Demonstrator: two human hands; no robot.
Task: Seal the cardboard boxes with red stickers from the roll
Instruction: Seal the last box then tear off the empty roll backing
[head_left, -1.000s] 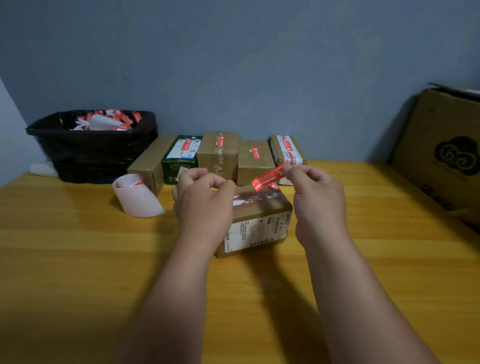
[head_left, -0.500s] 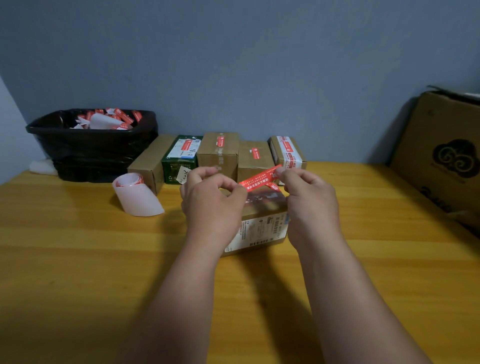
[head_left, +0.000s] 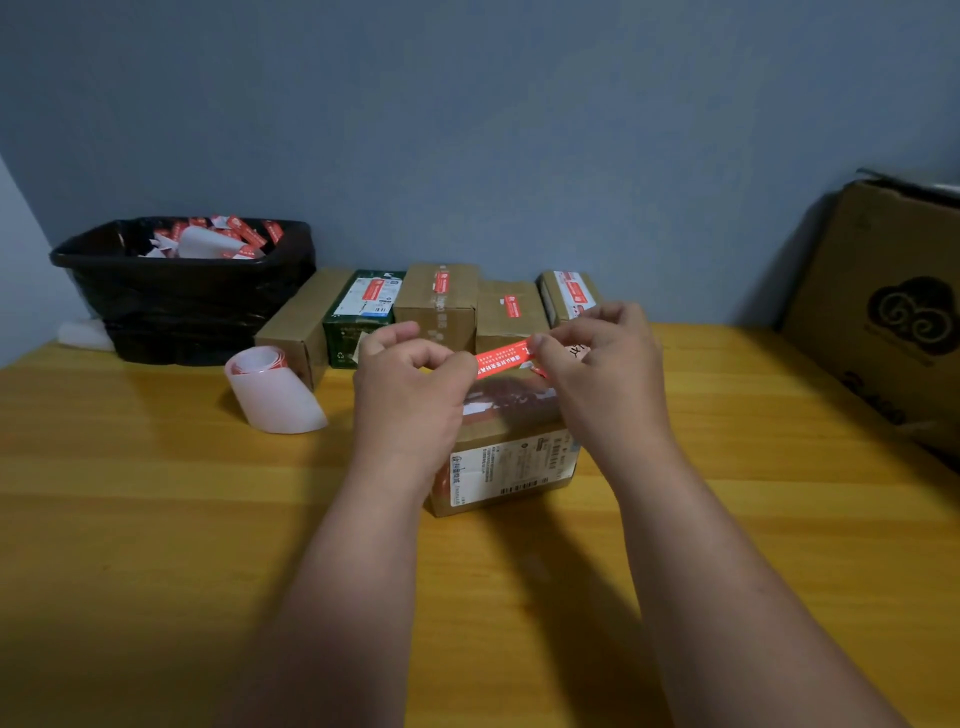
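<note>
A small cardboard box (head_left: 511, 457) with a white shipping label on its front stands on the wooden table (head_left: 156, 519). Just above its top, a red sticker (head_left: 503, 361) is stretched between my hands. My left hand (head_left: 410, 384) pinches its left end and my right hand (head_left: 597, 364) pinches its right end. Whether the sticker touches the box top I cannot tell. The sticker roll (head_left: 270, 392), mostly white backing, lies on the table to the left of my hands.
A row of small boxes (head_left: 439, 306), most bearing red stickers, stands along the blue wall. A black bin (head_left: 182, 291) with sticker scraps sits at the back left. A large cardboard carton (head_left: 883, 312) leans at the right edge.
My left hand has taken hold of the sticker's free end. Both hands have come closer together and the sticker is now held flatter over the box top.
</note>
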